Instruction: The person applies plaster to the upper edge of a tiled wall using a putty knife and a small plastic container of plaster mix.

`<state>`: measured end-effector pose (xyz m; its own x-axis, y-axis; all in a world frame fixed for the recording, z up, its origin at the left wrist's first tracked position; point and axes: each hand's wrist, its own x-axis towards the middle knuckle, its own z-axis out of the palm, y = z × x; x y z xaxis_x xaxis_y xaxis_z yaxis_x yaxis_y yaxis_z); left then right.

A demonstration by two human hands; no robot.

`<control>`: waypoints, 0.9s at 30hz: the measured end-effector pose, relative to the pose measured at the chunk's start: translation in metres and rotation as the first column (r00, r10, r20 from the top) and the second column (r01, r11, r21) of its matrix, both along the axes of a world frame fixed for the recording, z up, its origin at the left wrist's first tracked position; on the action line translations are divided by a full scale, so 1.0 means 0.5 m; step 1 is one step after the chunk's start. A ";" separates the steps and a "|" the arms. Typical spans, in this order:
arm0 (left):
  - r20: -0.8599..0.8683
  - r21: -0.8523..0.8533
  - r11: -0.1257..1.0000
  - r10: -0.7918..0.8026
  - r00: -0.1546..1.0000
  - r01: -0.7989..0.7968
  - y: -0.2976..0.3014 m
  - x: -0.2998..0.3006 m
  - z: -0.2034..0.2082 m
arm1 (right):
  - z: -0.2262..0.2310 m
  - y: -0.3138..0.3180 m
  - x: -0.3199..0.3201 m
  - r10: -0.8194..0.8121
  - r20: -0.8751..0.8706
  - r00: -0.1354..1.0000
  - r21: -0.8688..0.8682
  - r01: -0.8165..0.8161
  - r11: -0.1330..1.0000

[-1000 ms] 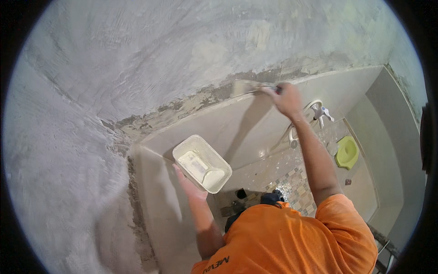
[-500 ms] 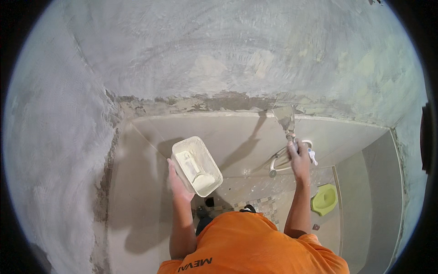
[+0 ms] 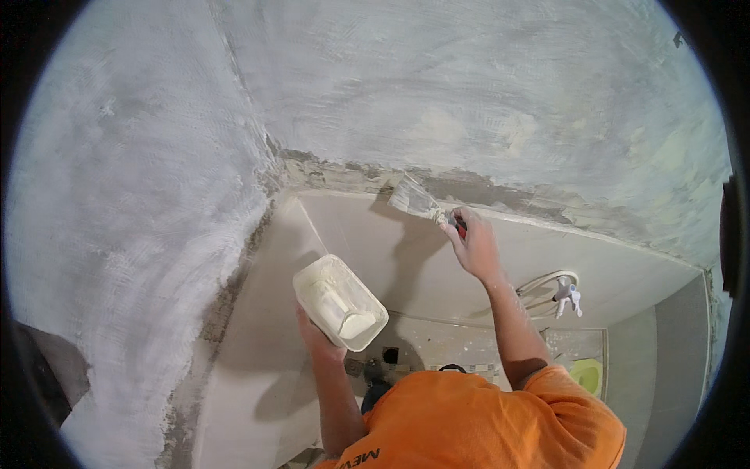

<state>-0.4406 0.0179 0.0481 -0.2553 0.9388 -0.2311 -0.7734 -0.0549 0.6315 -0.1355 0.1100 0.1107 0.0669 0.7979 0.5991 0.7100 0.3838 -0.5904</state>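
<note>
My left hand (image 3: 319, 334) grips a cream plastic tub (image 3: 367, 298) from its near left side, with the tub tilted so its inside shows. Pale putty (image 3: 355, 324) lies in the tub's lower end, and more is smeared on the walls. In my right hand (image 3: 475, 248) is a putty knife (image 3: 414, 197) with a wide blade and a partly red handle. The blade points left at the rough, unplastered strip (image 3: 461, 187) just above the tile edge; whether it touches cannot be made out. Putty clings near the blade's neck.
Skim-coated grey wall (image 3: 375, 86) rises above the strip and meets another plastered wall (image 3: 141, 195) at the left corner. Beige tiles (image 3: 344, 219) cover the wall below. A white hose with a sprayer (image 3: 566, 295) hangs at right, above a yellow-green squat toilet (image 3: 586, 375).
My right hand and the putty knife have swung left along the strip, the blade turning from upright to pointing left. The view has shifted left; the tub stays in my left hand.
</note>
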 end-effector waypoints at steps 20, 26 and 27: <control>0.104 0.132 0.965 -0.242 0.965 0.227 0.055 0.058 -0.049 | 0.017 -0.171 0.307 -0.720 0.215 0.660 -0.290 0.747 0.599; 0.167 0.060 0.927 -0.376 0.911 0.371 0.013 0.177 -0.037 | -0.056 -0.373 0.472 -0.892 0.032 0.451 -0.249 0.868 0.430; 0.168 0.078 0.911 -0.413 0.895 0.406 0.009 0.204 -0.034 | -0.065 -0.409 0.480 -0.865 -0.087 0.495 -0.314 0.810 0.495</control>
